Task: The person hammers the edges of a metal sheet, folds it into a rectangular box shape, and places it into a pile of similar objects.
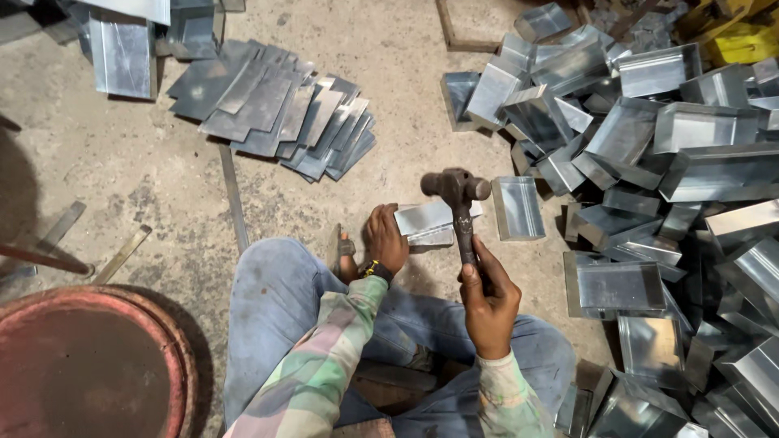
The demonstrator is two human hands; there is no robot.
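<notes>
Left hand (385,240): you press it, closed, on the tray (428,223) at frame centre, on the floor.
Right hand (488,294): you grip the hammer (457,189) handle; its head is raised above the tray.

You sit on a stained grey concrete floor (146,162): a fanned stack of flat metal sheets (280,109) lies on it, a heap of folded metal trays (665,154) well right of that stack, and a round rust-red drum lid (89,365) below-left of it.
</notes>
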